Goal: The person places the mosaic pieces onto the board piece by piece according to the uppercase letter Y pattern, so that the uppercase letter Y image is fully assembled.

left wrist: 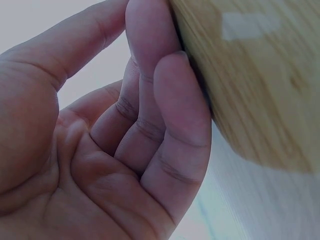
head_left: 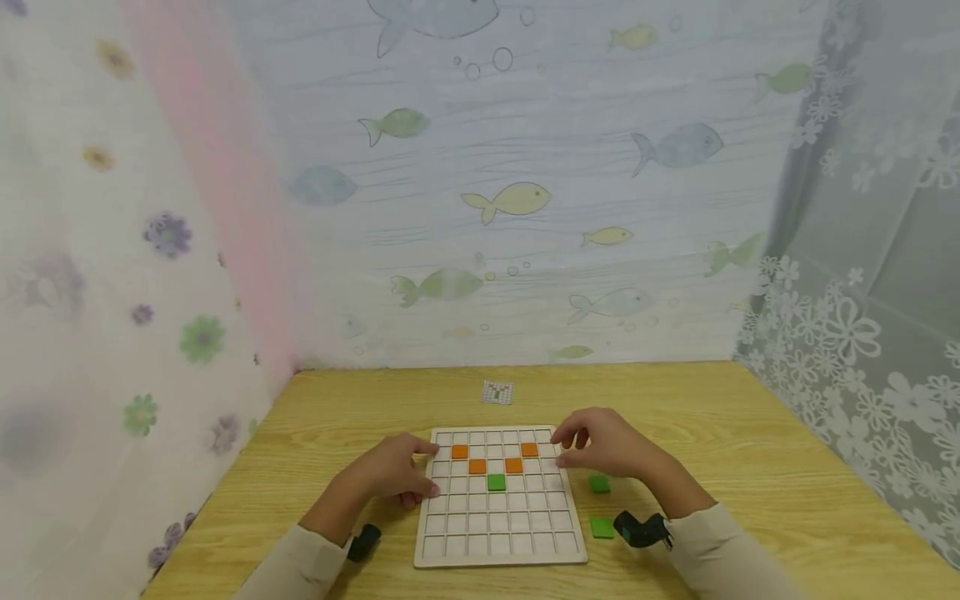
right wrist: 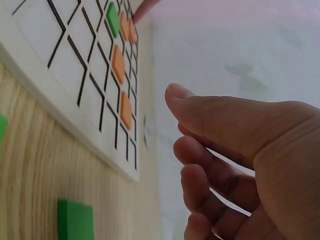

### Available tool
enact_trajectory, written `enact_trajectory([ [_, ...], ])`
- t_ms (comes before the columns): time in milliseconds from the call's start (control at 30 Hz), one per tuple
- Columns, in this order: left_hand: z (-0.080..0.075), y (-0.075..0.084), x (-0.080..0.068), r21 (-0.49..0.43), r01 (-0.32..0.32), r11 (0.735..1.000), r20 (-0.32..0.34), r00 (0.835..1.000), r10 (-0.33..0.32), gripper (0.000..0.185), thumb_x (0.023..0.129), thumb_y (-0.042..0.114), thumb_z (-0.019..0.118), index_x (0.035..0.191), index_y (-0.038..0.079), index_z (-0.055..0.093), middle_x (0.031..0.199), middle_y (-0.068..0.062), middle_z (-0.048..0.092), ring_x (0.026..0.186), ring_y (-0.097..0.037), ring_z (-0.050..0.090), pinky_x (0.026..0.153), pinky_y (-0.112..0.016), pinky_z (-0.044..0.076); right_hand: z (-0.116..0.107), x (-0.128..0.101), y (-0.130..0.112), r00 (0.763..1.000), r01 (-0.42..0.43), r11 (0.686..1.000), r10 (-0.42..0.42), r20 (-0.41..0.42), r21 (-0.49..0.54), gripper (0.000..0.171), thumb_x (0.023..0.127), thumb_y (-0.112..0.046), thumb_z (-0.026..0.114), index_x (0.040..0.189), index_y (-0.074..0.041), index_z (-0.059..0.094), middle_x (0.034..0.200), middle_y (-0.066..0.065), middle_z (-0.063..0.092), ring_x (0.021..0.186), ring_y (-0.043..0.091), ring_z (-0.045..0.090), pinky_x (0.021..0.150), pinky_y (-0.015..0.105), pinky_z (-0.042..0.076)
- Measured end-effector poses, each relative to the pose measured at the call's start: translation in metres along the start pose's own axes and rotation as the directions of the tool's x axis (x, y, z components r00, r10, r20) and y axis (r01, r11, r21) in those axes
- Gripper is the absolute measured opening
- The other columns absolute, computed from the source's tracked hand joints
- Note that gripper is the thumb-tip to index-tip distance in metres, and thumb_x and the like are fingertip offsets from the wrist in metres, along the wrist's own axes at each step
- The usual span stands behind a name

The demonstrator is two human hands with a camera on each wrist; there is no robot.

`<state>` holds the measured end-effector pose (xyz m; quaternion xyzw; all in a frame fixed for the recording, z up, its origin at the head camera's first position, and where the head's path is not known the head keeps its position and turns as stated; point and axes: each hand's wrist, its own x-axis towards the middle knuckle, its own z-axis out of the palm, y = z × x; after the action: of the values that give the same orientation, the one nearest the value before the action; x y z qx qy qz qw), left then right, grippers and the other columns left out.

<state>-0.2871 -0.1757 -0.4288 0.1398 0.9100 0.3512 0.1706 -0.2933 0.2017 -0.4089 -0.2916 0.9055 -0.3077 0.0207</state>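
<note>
A white grid board (head_left: 501, 560) lies on the table. Several orange tiles (head_left: 477, 467) form a V in its upper rows, with a green tile (head_left: 497, 482) at the V's bottom point. My left hand (head_left: 390, 469) is at the board's left edge, index fingertip and thumb tip right at the rim; its other fingers are bent in the left wrist view. By the upper right edge is my right hand (head_left: 609, 443), loosely bent, with nothing between thumb and fingers (right wrist: 192, 150) in the right wrist view. Two loose green tiles (head_left: 599, 483) lie right of the board.
Behind the board, a small card (head_left: 497, 392) with a printed grid pattern lies on the wooden table (head_left: 360, 396). Fish-patterned sheeting (head_left: 517, 275) rises at the table's back edge, and flowered sheeting (head_left: 82, 275) stands on the left. Dark devices (head_left: 642, 530) sit at both wrists.
</note>
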Motion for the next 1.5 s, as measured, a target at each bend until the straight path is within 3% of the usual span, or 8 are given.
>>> enact_trajectory([
  [233, -0.001, 0.000, 0.000, -0.009, 0.000, 1.000, 0.008, 1.000, 0.000, 0.072, 0.087, 0.021, 0.086, 0.150, 0.007, 0.055, 0.066, -0.005, 0.072, 0.055, -0.018, 0.068, 0.054, -0.033, 0.056, -0.013, -0.010, 0.020, 1.000, -0.024, 0.999, 0.024, -0.003, 0.021, 0.030, 0.091, -0.029, 0.082, 0.115, -0.012, 0.078, 0.106, 0.002, 0.072, 0.089, 0.014, 0.063, 0.073, 0.028, 0.055],
  [600, -0.001, 0.000, 0.000, -0.002, 0.011, 1.000, 0.002, 1.000, -0.011, 0.072, 0.087, 0.021, 0.086, 0.150, 0.007, 0.055, 0.068, -0.004, 0.072, 0.056, -0.018, 0.068, 0.055, -0.033, 0.057, -0.023, -0.019, 0.041, 0.989, -0.082, 0.986, 0.062, 0.137, 0.148, 0.027, 0.092, -0.021, 0.081, 0.113, -0.005, 0.077, 0.104, 0.005, 0.075, 0.091, 0.024, 0.069, 0.073, 0.029, 0.058],
  [867, -0.001, 0.001, -0.002, -0.005, 0.005, 1.000, 0.004, 1.000, -0.005, 0.072, 0.087, 0.021, 0.086, 0.150, 0.007, 0.055, 0.067, -0.005, 0.072, 0.056, -0.018, 0.068, 0.055, -0.033, 0.057, -0.018, -0.021, 0.043, 0.975, -0.116, 0.986, 0.091, 0.201, 0.116, 0.024, 0.084, -0.018, 0.088, 0.104, -0.010, 0.078, 0.098, 0.003, 0.074, 0.088, 0.021, 0.067, 0.073, 0.030, 0.056],
  [1500, -0.001, 0.001, -0.003, -0.003, 0.003, 1.000, 0.013, 1.000, -0.003, 0.071, 0.087, 0.020, 0.085, 0.150, 0.006, 0.055, 0.068, -0.004, 0.072, 0.058, -0.019, 0.069, 0.055, -0.033, 0.056, -0.011, -0.023, 0.034, 0.974, -0.120, 0.991, 0.105, 0.199, 0.062, 0.016, 0.080, -0.011, 0.089, 0.091, -0.013, 0.077, 0.086, -0.001, 0.070, 0.077, 0.016, 0.062, 0.068, 0.029, 0.052],
])
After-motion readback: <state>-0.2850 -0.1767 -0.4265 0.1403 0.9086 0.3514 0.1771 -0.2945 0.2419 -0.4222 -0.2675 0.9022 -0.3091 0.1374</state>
